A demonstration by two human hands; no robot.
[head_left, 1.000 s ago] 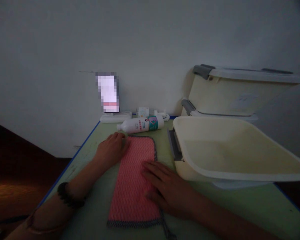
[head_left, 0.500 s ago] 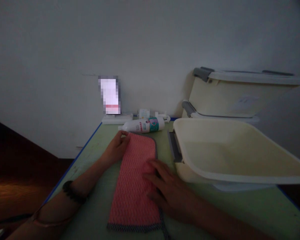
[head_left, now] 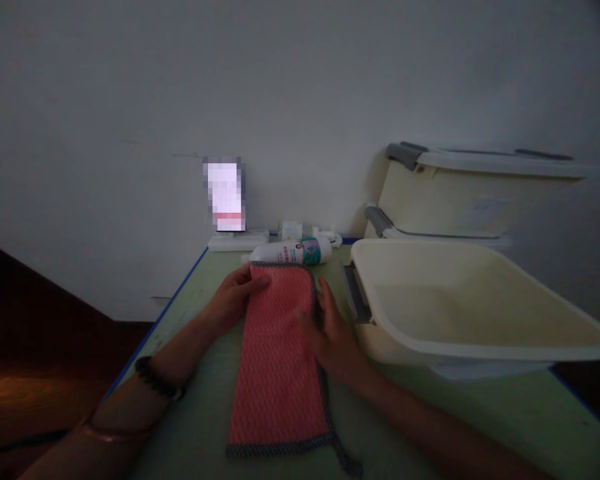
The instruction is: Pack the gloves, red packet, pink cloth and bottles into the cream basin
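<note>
A pink cleaning cloth with a dark checked border lies folded into a long strip on the green table. My left hand grips its far left edge, thumb on top and the other fingers mostly hidden behind the cloth. At the right edge is my right hand, slightly blurred. Its thumb reaches over the cloth while its fingers extend apart along the border. Just beyond the cloth's far end, a white bottle with a teal label band lies on its side.
To the right stands an open cream bin with a grey latch. Behind it, another cream bin has its front open. A phone with a lit, pixelated screen stands on a white base near the wall. A clear bottle lies behind the white one.
My right hand has moved from on top of the cloth's middle to farther up its right edge. My left thumb now overlaps the cloth, whose far end is slightly raised.
</note>
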